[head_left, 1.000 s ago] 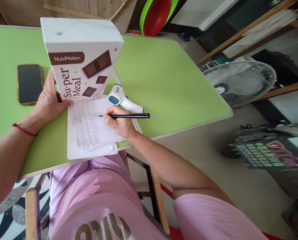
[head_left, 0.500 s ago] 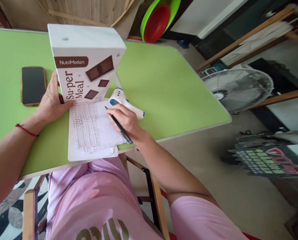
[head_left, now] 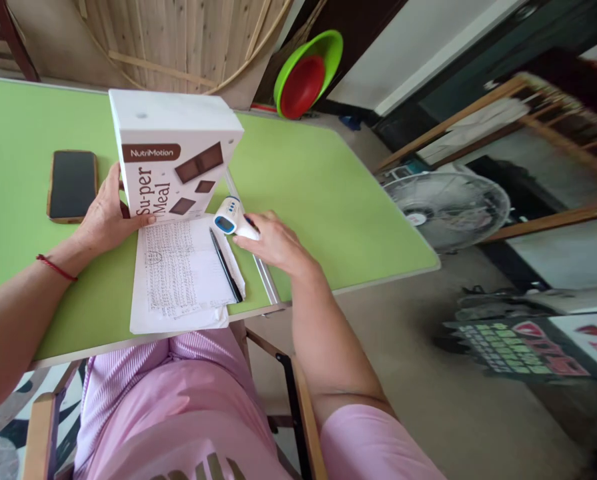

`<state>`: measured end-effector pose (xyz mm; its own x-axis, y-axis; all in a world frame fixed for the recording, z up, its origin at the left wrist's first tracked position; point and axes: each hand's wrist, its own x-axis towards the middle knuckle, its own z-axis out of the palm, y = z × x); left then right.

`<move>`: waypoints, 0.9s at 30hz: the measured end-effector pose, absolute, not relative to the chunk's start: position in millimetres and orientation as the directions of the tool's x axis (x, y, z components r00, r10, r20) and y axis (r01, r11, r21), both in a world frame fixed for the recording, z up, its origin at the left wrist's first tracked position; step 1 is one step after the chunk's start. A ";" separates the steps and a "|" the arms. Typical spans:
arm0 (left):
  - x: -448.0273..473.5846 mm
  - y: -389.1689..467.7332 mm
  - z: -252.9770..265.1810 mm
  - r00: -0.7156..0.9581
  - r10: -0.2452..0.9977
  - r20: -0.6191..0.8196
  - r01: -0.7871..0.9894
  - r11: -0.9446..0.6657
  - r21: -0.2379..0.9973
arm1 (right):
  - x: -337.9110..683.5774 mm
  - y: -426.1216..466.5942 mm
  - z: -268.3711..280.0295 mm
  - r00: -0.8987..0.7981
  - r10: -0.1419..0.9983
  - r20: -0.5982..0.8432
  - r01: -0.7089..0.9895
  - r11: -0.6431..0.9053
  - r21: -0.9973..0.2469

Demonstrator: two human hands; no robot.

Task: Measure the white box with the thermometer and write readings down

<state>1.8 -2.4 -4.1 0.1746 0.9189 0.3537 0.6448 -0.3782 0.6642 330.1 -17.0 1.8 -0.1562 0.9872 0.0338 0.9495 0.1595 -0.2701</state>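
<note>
My left hand [head_left: 107, 217] grips the lower left edge of a white box [head_left: 173, 180] marked NutriMotion Su-per Meal, its thumb across the front. The box stands upright at the top end of several handwritten sheets of paper [head_left: 171, 267]. My right hand [head_left: 278, 243] is closed round the handle of a white and blue infrared thermometer [head_left: 231, 217], whose small screen faces me. A black pen [head_left: 225, 265] lies on the right side of the sheets, out of my hand.
Left of the box, a smartphone [head_left: 72, 185] lies on the green table [head_left: 338, 213]. A metal seam crosses the tabletop by the papers. Beyond the table's right end stand a fan [head_left: 448, 207] and, farther back, green and red basins [head_left: 305, 80].
My right hand has put the pen down on the papers and taken hold of the thermometer by its handle. The left hand still holds the box.
</note>
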 end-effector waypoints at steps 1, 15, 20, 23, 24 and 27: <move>1.8 -2.6 -4.6 0.158 0.927 0.339 0.651 -0.356 0.670 | 330.6 -14.7 1.4 -0.141 0.990 -0.013 0.948 0.131 -0.289; -1.6 -18.1 13.6 0.345 0.932 0.108 0.208 -0.188 0.960 | 244.3 -128.2 5.7 -0.145 0.989 0.026 -0.318 -0.021 -0.948; -1.4 -18.2 17.3 0.436 0.898 0.059 0.230 -0.174 0.958 | 216.0 -132.0 -11.3 -0.173 0.983 -0.053 -0.381 -0.117 -0.917; -2.8 -16.5 13.6 0.415 0.908 0.057 0.218 -0.160 0.963 | 214.8 -129.5 -28.1 -0.120 0.992 -0.045 -0.282 -0.078 -0.956; -3.1 -15.9 12.3 0.410 0.911 0.054 0.215 -0.154 0.964 | 215.2 -129.4 -32.4 -0.094 0.995 -0.036 -0.254 -0.059 -0.966; -3.3 -15.3 10.5 0.402 0.915 0.027 0.240 -0.134 0.962 | 215.6 -130.1 -38.0 -0.075 0.997 -0.021 -0.207 -0.036 -0.978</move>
<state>-3.3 -15.3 10.5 0.4018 0.9153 0.0273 0.2395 -0.1338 0.9616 215.6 -130.1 -38.0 -0.0746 0.9970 -0.0206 -0.2069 -0.0357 -0.9777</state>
